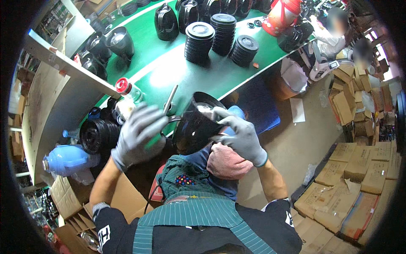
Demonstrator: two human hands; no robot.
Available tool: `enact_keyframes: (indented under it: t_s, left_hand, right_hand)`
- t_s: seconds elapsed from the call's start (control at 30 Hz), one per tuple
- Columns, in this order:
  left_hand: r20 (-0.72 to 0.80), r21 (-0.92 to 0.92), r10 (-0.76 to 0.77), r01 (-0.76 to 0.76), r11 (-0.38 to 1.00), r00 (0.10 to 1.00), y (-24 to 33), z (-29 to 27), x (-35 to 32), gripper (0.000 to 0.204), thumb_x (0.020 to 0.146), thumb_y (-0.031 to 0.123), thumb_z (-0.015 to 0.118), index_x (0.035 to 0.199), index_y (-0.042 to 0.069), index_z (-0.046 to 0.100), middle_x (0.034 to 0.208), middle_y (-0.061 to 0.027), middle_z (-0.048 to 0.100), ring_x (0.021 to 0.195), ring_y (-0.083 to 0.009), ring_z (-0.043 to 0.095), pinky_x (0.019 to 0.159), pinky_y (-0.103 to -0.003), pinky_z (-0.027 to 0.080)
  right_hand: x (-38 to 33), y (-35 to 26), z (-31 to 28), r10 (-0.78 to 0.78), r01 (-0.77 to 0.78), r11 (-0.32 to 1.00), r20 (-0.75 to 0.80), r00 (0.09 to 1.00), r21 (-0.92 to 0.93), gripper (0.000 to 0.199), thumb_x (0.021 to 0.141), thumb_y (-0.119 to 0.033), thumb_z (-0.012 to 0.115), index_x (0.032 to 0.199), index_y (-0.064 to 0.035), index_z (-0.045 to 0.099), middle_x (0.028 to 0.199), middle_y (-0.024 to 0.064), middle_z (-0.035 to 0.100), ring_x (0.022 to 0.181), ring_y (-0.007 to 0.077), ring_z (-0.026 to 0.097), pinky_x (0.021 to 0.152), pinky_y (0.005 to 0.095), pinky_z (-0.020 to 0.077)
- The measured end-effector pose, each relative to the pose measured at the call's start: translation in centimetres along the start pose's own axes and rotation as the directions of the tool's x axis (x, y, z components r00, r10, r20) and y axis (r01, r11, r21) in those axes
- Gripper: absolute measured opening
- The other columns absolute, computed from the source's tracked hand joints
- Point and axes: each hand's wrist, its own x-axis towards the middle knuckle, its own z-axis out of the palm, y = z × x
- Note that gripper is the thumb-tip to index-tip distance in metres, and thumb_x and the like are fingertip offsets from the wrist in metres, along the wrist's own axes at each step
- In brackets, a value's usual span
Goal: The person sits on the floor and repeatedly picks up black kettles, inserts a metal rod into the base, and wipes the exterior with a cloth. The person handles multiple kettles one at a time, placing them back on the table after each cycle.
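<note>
The right hand (242,137) is gripping the jug (190,133), seemingly positioning it and next needing steadiness, the left hand (140,136) blurring, its grip unclear.

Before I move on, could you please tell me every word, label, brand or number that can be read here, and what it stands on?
I won't copy out wording, but lettering shows here:
White patch on the left sleeve: large dark lettering.
White patch on the right sleeve: too steeply angled to read.
Brown cartons at right: print too small and faint to read.
</note>
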Motion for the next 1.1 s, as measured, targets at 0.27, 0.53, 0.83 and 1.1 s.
enact_keyframes:
  t_s: [0.27,0.53,0.83,1.1]
  left_hand:
    - [-0.026,0.168,0.000,0.005,0.986,1.000,0.3,8.2,-3.2,0.054,0.087,0.024,0.080,0.139,0.021,0.067,0.144,-0.0046,0.068,0.134,-0.0299,0.064,0.122,-0.064,0.036]
    - [-0.157,0.112,-0.132,0.151,0.982,0.979,-3.0,9.5,0.7,0.040,0.097,0.020,0.062,0.135,0.009,0.070,0.136,-0.0135,0.071,0.125,-0.0332,0.068,0.115,-0.058,0.047]
    - [-0.220,-0.451,-0.670,0.535,0.714,0.709,-6.7,12.1,-2.1,0.039,0.091,0.017,0.077,0.126,-0.001,0.073,0.122,-0.0182,0.077,0.109,-0.0327,0.076,0.101,-0.045,0.058]
    - [0.170,-0.731,-0.797,0.617,0.293,0.579,-8.2,19.7,-15.9,0.055,0.107,0.026,0.065,0.156,0.005,0.050,0.152,-0.0119,0.060,0.140,-0.0282,0.057,0.121,-0.043,0.044]
  right_hand:
    - [2.6,0.0,-2.9,0.605,-0.572,0.745,0.014,0.796,0.342,0.034,0.089,-0.017,0.088,0.113,0.0035,0.076,0.100,0.0065,0.079,0.086,0.0074,0.066,0.080,0.0278,0.0549]
    - [8.0,1.4,-4.9,0.688,-0.695,0.670,0.131,0.714,0.261,0.035,0.091,-0.028,0.089,0.104,0.0025,0.078,0.086,-0.0003,0.072,0.076,0.0052,0.062,0.069,0.0244,0.0521]
    - [16.5,4.5,-4.3,0.533,-0.729,0.646,0.550,0.643,0.226,0.026,0.105,-0.019,0.065,0.126,-0.0056,0.072,0.105,0.0017,0.073,0.086,0.0091,0.066,0.070,0.0273,0.0588]
    - [33.0,16.7,2.6,-0.071,-0.260,0.647,-0.396,0.915,-0.717,0.100,0.079,-0.070,0.080,0.157,-0.0155,0.048,0.149,0.0311,0.046,0.137,0.0522,0.046,0.108,0.0666,0.0425]
